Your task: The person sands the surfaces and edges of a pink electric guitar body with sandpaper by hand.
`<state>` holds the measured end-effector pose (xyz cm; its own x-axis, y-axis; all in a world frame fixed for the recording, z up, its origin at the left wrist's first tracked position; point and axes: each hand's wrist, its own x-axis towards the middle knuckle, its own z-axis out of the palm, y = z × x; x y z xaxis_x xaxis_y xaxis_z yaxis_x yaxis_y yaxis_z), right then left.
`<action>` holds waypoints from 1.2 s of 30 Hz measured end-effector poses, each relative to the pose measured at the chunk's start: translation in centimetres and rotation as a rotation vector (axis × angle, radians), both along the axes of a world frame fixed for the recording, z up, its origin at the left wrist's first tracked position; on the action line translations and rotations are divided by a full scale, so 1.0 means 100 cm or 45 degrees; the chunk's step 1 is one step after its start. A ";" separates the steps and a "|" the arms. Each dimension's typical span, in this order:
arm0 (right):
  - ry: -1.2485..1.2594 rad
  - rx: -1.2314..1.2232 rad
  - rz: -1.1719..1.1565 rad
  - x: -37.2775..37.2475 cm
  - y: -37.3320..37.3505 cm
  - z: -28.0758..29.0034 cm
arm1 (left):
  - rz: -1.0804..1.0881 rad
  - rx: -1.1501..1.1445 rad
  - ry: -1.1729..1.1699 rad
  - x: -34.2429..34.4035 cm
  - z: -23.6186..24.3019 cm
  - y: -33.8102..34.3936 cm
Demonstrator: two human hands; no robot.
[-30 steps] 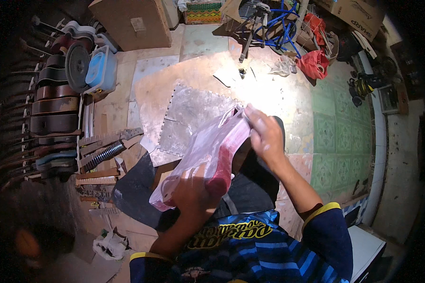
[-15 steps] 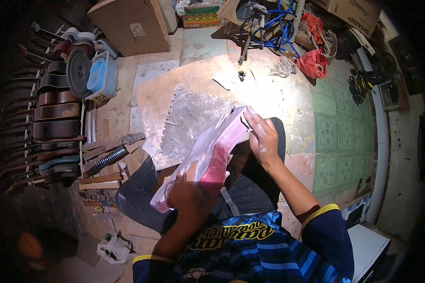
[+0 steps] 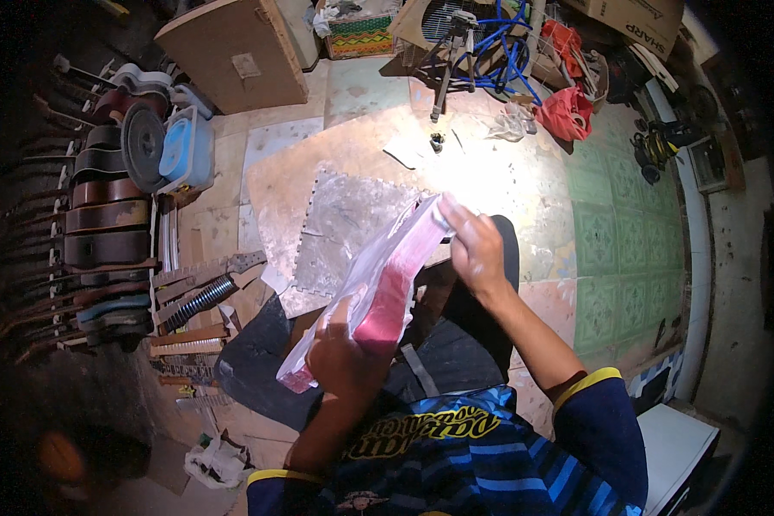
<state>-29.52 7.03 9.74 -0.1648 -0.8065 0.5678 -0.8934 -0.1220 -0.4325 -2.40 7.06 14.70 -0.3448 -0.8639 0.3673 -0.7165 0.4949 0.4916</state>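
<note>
A solid guitar body (image 3: 385, 303), coated in whitish dust with pink and red sides, lies tilted across my lap. Its far end points up and to the right. My left hand (image 3: 342, 351) is closed around its near part, fingers on the pale face and the red curved side next to the wrist. At the far end, my right hand (image 3: 475, 248) presses curled fingers against the edge. Something small and pale seems to be under those fingers; blur hides what it is.
A grey foam mat (image 3: 353, 211) lies ahead on a board. To the left are a row of guitars (image 3: 107, 219), a blue-lidded bin (image 3: 189, 150), and saws and a rasp-like tool (image 3: 202, 301). Far off stand a wooden box (image 3: 232, 56), blue hose (image 3: 516, 52) and a red bag (image 3: 566, 116).
My right hand has shifted slightly along the far end of the guitar body and is now blurred. My left hand keeps its hold. The whole view has tilted a little.
</note>
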 end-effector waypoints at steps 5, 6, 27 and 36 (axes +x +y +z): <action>-0.024 0.050 0.123 0.023 0.021 -0.005 | -0.020 0.118 0.038 -0.002 0.007 -0.006; -0.001 0.060 0.103 0.015 0.016 -0.004 | -0.021 0.140 0.047 -0.001 0.010 -0.005; -0.108 0.303 0.288 0.060 0.024 0.035 | 0.016 0.281 0.135 -0.012 0.025 -0.011; -0.043 0.251 0.347 0.045 0.033 0.024 | 0.047 0.338 0.244 -0.010 0.029 -0.010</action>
<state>-25.03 10.35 12.11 0.0559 -0.9171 0.3948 -0.8244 -0.2654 -0.4999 -3.41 6.05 17.61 -0.2579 -0.9487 0.1827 -0.6135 0.3069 0.7276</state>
